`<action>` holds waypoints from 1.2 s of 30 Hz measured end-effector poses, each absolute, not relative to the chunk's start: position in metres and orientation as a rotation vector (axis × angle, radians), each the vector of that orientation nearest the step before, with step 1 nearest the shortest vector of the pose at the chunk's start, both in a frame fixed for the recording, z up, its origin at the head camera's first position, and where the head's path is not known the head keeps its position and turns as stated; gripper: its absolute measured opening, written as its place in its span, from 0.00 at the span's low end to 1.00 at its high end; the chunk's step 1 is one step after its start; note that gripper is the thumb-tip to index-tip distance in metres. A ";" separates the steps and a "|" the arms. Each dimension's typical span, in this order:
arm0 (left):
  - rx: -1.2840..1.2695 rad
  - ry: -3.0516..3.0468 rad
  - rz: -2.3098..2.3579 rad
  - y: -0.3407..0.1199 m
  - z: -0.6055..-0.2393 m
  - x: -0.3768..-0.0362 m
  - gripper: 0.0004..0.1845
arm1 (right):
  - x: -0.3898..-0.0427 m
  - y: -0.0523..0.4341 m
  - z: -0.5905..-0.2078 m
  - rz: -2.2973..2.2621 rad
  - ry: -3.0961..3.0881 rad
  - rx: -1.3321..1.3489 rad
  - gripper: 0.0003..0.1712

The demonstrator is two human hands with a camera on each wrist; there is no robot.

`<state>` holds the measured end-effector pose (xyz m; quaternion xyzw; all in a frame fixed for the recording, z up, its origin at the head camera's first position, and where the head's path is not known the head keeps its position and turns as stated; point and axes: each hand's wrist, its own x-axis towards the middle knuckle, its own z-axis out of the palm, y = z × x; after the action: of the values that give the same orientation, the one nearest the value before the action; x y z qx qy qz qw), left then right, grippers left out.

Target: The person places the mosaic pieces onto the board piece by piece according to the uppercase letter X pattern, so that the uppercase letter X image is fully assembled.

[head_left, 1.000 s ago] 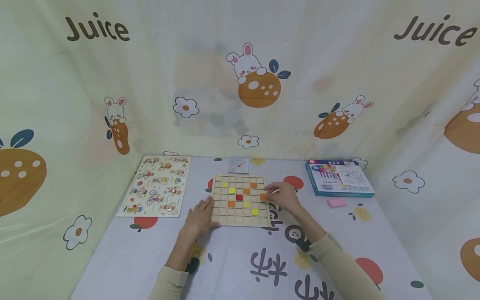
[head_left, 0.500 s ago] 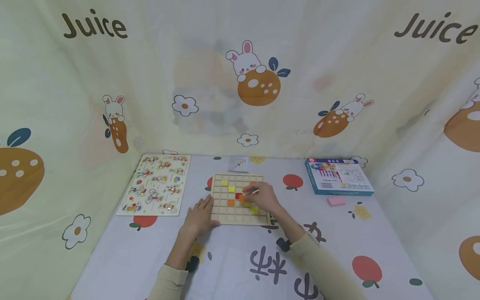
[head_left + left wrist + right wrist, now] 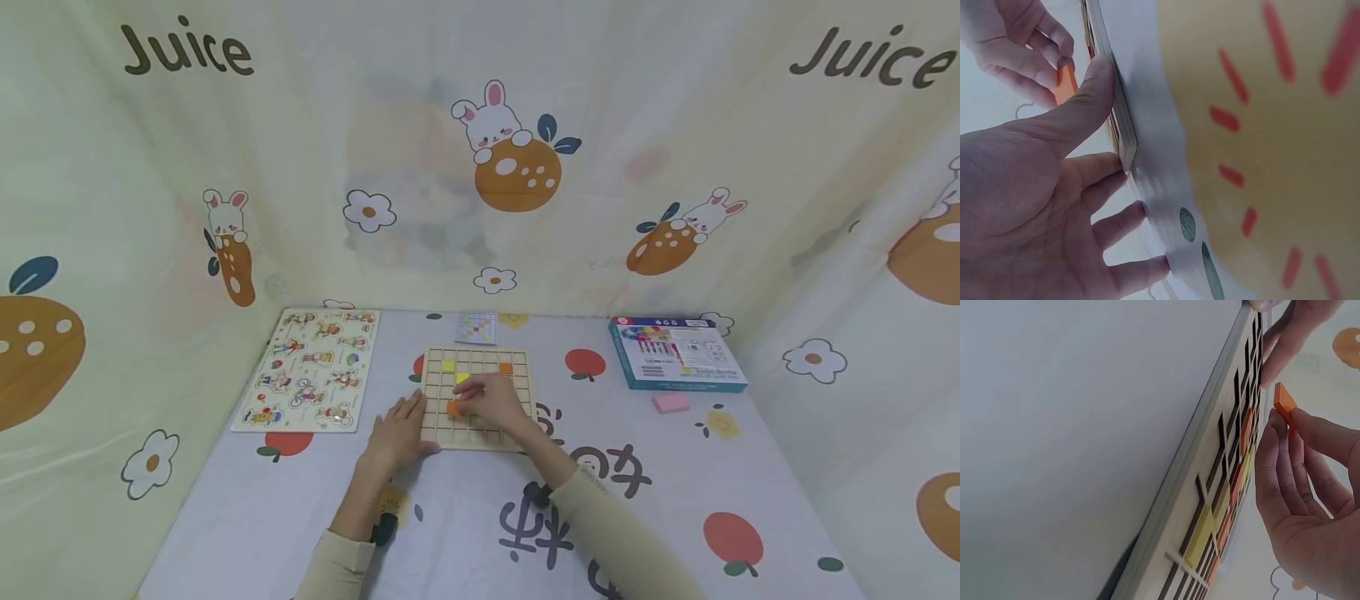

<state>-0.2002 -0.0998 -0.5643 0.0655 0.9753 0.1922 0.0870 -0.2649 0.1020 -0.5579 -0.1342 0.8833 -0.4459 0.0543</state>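
A table (image 3: 465,533) draped in a pale cloth printed with fruit and dark characters sits inside a corner of cream curtains (image 3: 637,125) patterned with rabbits, oranges, flowers and the word "Juice". At its middle lies a wooden grid board (image 3: 517,387) with yellow and orange tiles in some cells. The left hand (image 3: 397,433) rests flat at the board's near-left corner — fingers straight and spread, thumb against the edge. The right hand (image 3: 491,400) hovers over the grid, fingertips pinching an orange tile (image 3: 453,407) just above the cells. A picture puzzle board (image 3: 311,371) lies to the left, a small pattern card (image 3: 477,328) behind the grid, and a blue box (image 3: 675,354) with a pink block (image 3: 671,403) to the right.
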 end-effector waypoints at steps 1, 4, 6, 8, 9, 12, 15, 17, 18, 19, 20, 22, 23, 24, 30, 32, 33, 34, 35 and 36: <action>0.197 2.905 0.572 -0.099 -0.564 -0.200 0.52 | -0.265 0.101 -0.559 -1.350 2.682 -0.408 0.11; 0.195 2.905 0.568 -0.098 -0.565 -0.199 0.52 | -0.263 0.097 -0.562 -1.326 2.683 -0.424 0.10; 0.192 2.902 0.565 -0.098 -0.565 -0.200 0.52 | -0.262 0.095 -0.564 -1.308 2.678 -0.428 0.10; 0.194 2.903 0.565 -0.097 -0.566 -0.201 0.52 | -0.262 0.093 -0.566 -1.296 2.678 -0.437 0.09; 0.193 2.900 0.566 -0.096 -0.566 -0.201 0.52 | -0.262 0.093 -0.566 -1.293 2.677 -0.442 0.09; 0.192 2.898 0.565 -0.095 -0.565 -0.202 0.52 | -0.262 0.092 -0.568 -1.281 2.673 -0.439 0.09; 0.191 2.900 0.559 -0.095 -0.566 -0.202 0.52 | -0.261 0.090 -0.570 -1.276 2.673 -0.436 0.09; 0.195 2.906 0.555 -0.096 -0.566 -0.201 0.52 | -0.260 0.088 -0.570 -1.266 2.677 -0.425 0.09; 0.197 2.908 0.555 -0.096 -0.566 -0.201 0.52 | -0.259 0.087 -0.570 -1.264 2.683 -0.425 0.09; 0.198 2.908 0.557 -0.096 -0.566 -0.200 0.52 | -0.259 0.087 -0.571 -1.257 2.690 -0.426 0.10; 0.200 2.909 0.558 -0.096 -0.567 -0.200 0.52 | -0.259 0.086 -0.571 -1.250 2.699 -0.434 0.10; 0.202 2.907 0.563 -0.095 -0.566 -0.200 0.52 | -0.258 0.085 -0.571 -1.236 2.710 -0.440 0.11; 0.203 2.905 0.566 -0.095 -0.567 -0.200 0.52 | -0.258 0.085 -0.571 -1.229 2.719 -0.450 0.11; 0.204 2.904 0.570 -0.095 -0.567 -0.200 0.52 | -0.258 0.085 -0.571 -1.224 2.724 -0.452 0.11; 0.209 2.915 0.565 -0.094 -0.566 -0.199 0.52 | -0.256 0.087 -0.568 -1.223 2.705 -0.463 0.11; 0.212 2.914 0.562 -0.094 -0.566 -0.200 0.52 | -0.255 0.089 -0.568 -1.239 2.694 -0.481 0.11; 0.214 2.914 0.558 -0.094 -0.566 -0.200 0.52 | -0.254 0.091 -0.569 -1.248 2.693 -0.490 0.11; 0.216 2.912 0.558 -0.094 -0.565 -0.200 0.52 | -0.254 0.093 -0.569 -1.262 2.695 -0.504 0.11; 0.217 2.911 0.556 -0.094 -0.565 -0.200 0.52 | -0.254 0.096 -0.569 -1.272 2.701 -0.513 0.10; 0.216 2.907 0.554 -0.094 -0.565 -0.200 0.52 | -0.253 0.098 -0.569 -1.283 2.710 -0.525 0.10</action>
<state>-0.2004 -0.0943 -0.5650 0.0726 0.9760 0.1860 0.0869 -0.2532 0.0984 -0.5686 -0.1722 0.8892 -0.4210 0.0486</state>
